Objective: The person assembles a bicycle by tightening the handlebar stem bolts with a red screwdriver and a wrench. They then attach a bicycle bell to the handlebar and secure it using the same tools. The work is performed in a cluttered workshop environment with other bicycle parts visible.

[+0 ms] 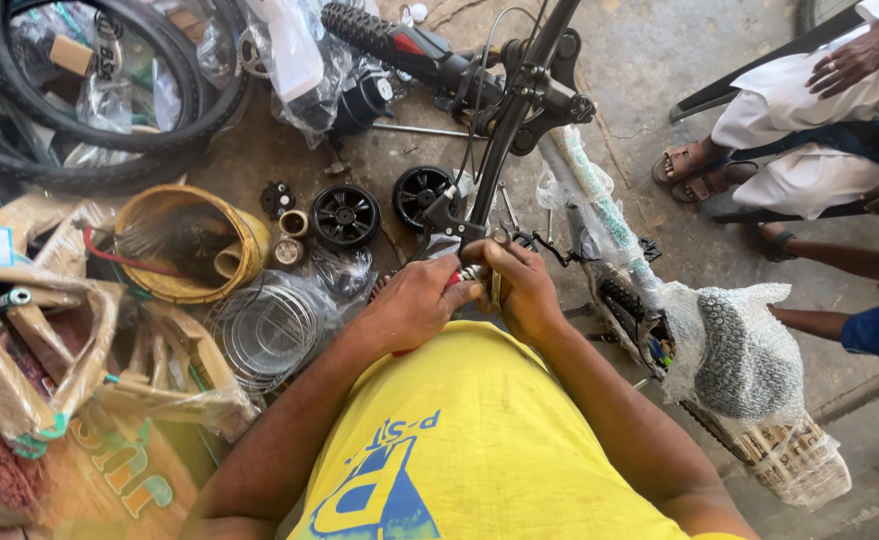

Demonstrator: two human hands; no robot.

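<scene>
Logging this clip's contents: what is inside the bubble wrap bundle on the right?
Inside the bubble wrap bundle a dark, dotted rounded shape shows through the plastic, with a black part with coloured bits at its left end. What it is cannot be told; the wrap blurs it.

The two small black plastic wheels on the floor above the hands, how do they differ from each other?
The left black wheel lies in full view, its spoked face plain; the right black wheel is partly covered by the black bicycle frame tube. The left wheel sits nearer the wire basket; the right sits nearer the left hand and right hand. Both are round, black and flat on the concrete.
</scene>
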